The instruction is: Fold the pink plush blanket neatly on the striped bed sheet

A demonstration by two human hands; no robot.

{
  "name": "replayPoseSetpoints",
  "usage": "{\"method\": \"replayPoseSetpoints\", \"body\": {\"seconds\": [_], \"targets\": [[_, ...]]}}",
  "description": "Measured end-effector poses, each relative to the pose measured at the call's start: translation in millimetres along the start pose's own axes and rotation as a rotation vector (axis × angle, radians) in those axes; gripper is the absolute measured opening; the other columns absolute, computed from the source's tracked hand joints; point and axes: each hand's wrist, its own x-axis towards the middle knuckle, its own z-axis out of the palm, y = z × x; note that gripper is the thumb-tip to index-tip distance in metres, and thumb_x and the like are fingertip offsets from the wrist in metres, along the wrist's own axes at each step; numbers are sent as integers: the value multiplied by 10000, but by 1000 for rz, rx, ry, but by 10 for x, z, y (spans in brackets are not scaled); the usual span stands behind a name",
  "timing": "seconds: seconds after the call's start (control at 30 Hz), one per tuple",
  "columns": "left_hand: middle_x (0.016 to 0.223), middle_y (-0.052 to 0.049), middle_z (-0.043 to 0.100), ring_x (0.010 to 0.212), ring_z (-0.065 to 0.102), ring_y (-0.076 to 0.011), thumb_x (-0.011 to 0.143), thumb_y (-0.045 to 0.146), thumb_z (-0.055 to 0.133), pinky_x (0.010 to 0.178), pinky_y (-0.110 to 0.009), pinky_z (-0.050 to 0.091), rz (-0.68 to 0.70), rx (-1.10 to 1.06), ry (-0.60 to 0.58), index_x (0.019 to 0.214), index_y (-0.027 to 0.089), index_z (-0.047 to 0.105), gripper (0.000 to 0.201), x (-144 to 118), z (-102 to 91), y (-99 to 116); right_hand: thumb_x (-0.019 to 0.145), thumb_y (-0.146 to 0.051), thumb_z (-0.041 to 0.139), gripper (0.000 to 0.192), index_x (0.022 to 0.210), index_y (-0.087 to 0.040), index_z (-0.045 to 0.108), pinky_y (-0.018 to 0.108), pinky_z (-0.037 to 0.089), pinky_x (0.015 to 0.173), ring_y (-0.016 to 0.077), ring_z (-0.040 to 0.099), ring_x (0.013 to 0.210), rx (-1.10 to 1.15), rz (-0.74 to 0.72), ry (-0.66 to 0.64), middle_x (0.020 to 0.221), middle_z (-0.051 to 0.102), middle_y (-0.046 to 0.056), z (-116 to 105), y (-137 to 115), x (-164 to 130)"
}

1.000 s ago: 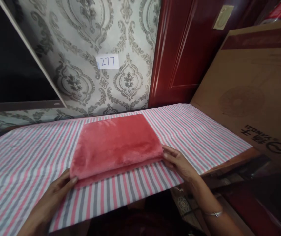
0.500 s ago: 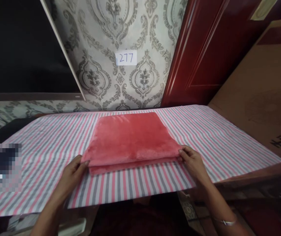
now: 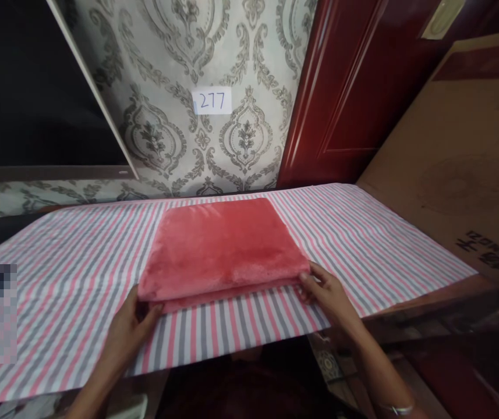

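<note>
Lying folded on the striped cloth (image 3: 363, 244) over the bench, red plush towel (image 3: 220, 247) sits mid-surface, near the wall. Left hand (image 3: 129, 326) pinches its near left corner, thumb on top. Right hand (image 3: 325, 294) grips near right corner, fingers curled under the edge. Cardboard box (image 3: 463, 169) stands at right.

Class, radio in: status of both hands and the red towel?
Left hand, right hand grip the near corners. Folded red towel flat on striped cloth. Nothing obstructing.
</note>
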Motion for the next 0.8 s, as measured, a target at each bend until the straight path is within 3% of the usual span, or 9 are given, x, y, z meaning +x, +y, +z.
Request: {"method": "replayPoseSetpoints", "body": {"seconds": [0.1, 0.23, 0.3, 0.37, 0.43, 0.5, 0.6, 0.7, 0.8], "targets": [[975, -75, 733, 910, 685, -315, 630, 674, 710, 795, -386, 542, -29, -31, 24, 1131, 230, 590, 680, 26, 29, 29, 680, -646, 766, 751, 1237, -160, 633, 310, 526, 503, 198, 627, 514, 38, 24, 25, 562, 653, 3, 23, 12, 7], [1216, -91, 690, 1164, 623, -305, 669, 617, 756, 942, -350, 519, -69, -341, -44, 1164, 238, 599, 643, -6, 23, 148, 607, -656, 818, 710, 1109, -179, 660, 325, 580, 592, 214, 695, 625, 106, 66, -15, 693, 713, 37, 61, 0, 40], [1214, -74, 690, 1193, 604, -292, 646, 580, 803, 949, -320, 514, -98, -440, -66, 1143, 254, 616, 623, -28, 18, 187, 598, -649, 834, 678, 1067, -192, 662, 327, 589, 616, 213, 705, 648, 148, 75, -35, 728, 715, 36, 86, -2, 54], [1099, -56, 715, 1075, 644, -268, 595, 550, 853, 858, -290, 537, -136, -483, -86, 1090, 262, 637, 612, -38, 23, 187, 593, -643, 846, 679, 1076, -207, 650, 327, 589, 619, 205, 702, 646, 212, 101, -53, 759, 712, 29, 116, 0, 66], [859, -22, 704, 796, 650, -212, 576, 545, 869, 663, -261, 526, -188, -500, -131, 1035, 255, 650, 586, -30, 36, 166, 597, -631, 853, 683, 1102, -224, 638, 325, 584, 611, 197, 695, 648, 272, 127, -70, 816, 713, 24, 150, 0, 86], [616, 30, 587, 549, 515, -143, 593, 579, 849, 504, -237, 432, -225, -505, -158, 934, 230, 651, 526, -7, 40, 158, 623, -597, 853, 618, 1073, -226, 647, 306, 567, 610, 184, 681, 666, 296, 104, -59, 862, 712, 23, 185, -8, 118], [535, 53, 504, 481, 410, -111, 611, 644, 802, 457, -229, 360, -215, -463, -46, 838, 200, 646, 522, 41, -7, 204, 658, -504, 853, 445, 935, -209, 669, 281, 536, 665, 175, 650, 722, 306, -17, 27, 857, 708, 16, 218, -26, 177], [662, 17, 630, 582, 532, -154, 561, 678, 799, 515, -243, 433, -183, -386, 95, 894, 206, 683, 589, 76, -97, 261, 648, -446, 846, 386, 894, -204, 676, 302, 523, 740, 194, 638, 765, 321, -68, 79, 853, 714, 18, 220, -9, 196], [806, -30, 727, 814, 662, -255, 492, 685, 820, 724, -310, 546, -225, -330, 62, 892, 218, 707, 625, 66, -160, 260, 630, -451, 833, 415, 919, -194, 683, 318, 520, 731, 216, 639, 783, 280, -13, 54, 876, 715, 39, 204, 71, 156]]}}
